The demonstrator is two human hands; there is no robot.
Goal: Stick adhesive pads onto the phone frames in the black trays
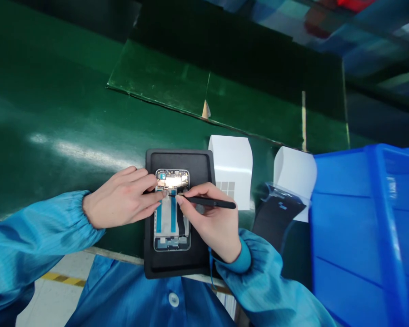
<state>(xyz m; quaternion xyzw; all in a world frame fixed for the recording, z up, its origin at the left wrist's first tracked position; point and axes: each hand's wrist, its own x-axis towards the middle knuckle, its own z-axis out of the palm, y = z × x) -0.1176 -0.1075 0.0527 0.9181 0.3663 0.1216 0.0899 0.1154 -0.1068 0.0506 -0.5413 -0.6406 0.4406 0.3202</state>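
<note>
Black tray (180, 268) at green table's (54, 113) near edge; blue bin (344, 245) at right. Right hand (216, 225) grips black tool (211, 202) over opened phone (166, 215). Left hand (121, 200), fingers bent, touches phone; grasp indeterminable.

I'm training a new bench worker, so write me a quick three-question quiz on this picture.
1. Which hand holds the black pen-like tool?
2. True or false: the opened phone lies in the black tray.
3. Fill in the colour: the large plastic bin on the right is ____.

Key: 1. The right hand. 2. True. 3. Blue.
</note>
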